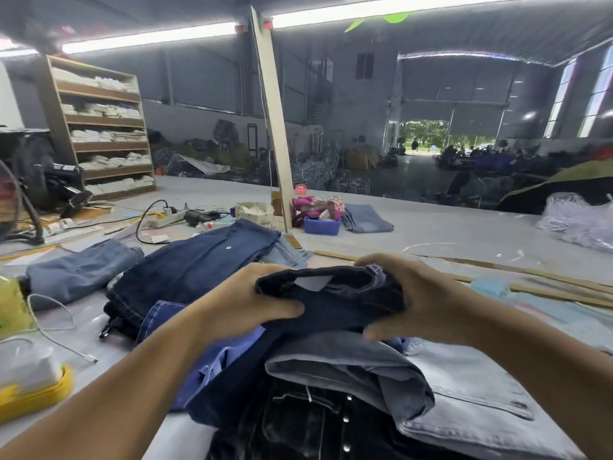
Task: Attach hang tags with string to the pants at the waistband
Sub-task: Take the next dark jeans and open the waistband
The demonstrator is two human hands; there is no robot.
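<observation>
A pair of dark navy pants (335, 303) is lifted above a heap of denim garments at the table's near edge. My left hand (247, 300) grips the left side of its waistband, thumb across the front. My right hand (411, 303) grips the right side, fingers curled over the top edge. A white label (313, 282) shows inside the open waistband. No hang tag or string can be made out in either hand.
Other jeans lie around: grey and light blue pairs (371, 370) below, dark blue pants (199, 263) and a folded pair (79, 270) to the left. A cardboard box of tags (253, 212), a blue bin (321, 225), a power strip (167, 219), a white post (272, 121) and a yellow tray (36, 390) stand on the table.
</observation>
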